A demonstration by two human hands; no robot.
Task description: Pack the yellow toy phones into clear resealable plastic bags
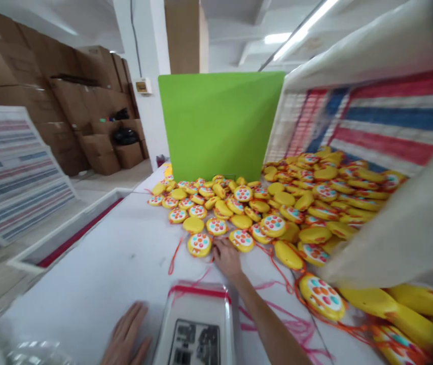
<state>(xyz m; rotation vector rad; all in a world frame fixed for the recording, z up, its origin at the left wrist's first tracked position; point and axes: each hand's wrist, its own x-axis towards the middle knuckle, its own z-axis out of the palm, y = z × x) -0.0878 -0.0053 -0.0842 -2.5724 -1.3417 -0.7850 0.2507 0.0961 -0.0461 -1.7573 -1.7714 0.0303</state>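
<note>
My left hand (127, 332) rests palm down on the white table, fingers stretched out and holding nothing, just left of a clear plastic tray with a red rim (199, 294). Reaching forward, my right hand (227, 257) has its fingers bent down between two round yellow toys, one on the left (200, 245) and one on the right (241, 240). Its fingertips are close to the left toy's edge; whether they touch it I cannot make out. The toys have white faces with coloured dots. An orange cord loop (175, 257) lies left of them.
A large heap of the same toys (285, 198) spreads across the back and right. Behind it stands a green panel (222, 124). Pink ribbon strands (296, 324) lie right of my forearm. Striped woven sacking (391, 116) rises at right; cardboard boxes (75, 101) are stacked far left.
</note>
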